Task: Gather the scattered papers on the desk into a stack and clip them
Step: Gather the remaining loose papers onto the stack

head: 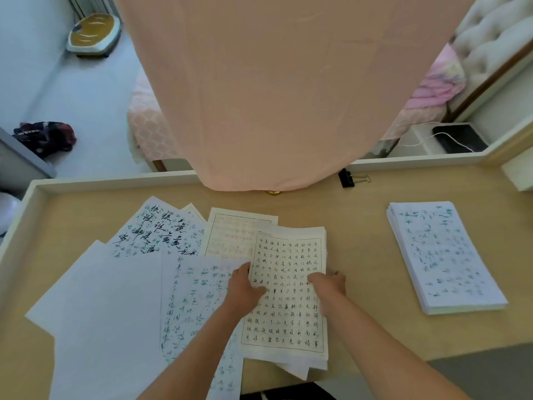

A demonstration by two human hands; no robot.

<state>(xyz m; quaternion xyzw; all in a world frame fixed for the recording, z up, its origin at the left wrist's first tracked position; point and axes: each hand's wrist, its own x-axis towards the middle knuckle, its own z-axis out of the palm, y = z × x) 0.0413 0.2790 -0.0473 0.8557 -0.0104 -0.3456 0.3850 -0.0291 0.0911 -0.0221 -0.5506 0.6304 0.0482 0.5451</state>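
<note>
Papers: loose sheets (115, 298) fanned across the left and middle of the worktop (360, 255), overlapping one another. Plain white sheets lie at front left. Sheets with heavy black brushwork are at back left. A red-ruled sheet sits at back middle. A sheet with faint green writing lies in front, partly under the left forearm.
Pile: gathered sheets (288, 313) in the middle of the worktop, lying over the right edge of the loose sheets. The top sheet is ruled, with columns of black characters. The lower sheets stick out unevenly at the near end.
Stack: a squared stack (444, 255) lying flat at the right of the worktop, well apart from the pile and set at a slant. Its top sheet carries faint green writing.
Left grip: hand (242, 290) grasping the pile at its left edge, thumb lying on the top sheet.
Right grip: hand (328, 287) grasping the pile at its right edge, thumb on the top sheet, fingers curled down past the edge.
Clip: black binder clip (346, 179) with wire handles, at the back rim of the worktop. It lies just beside the hem of a hanging pink cloth (274, 96), far from both hands.
</note>
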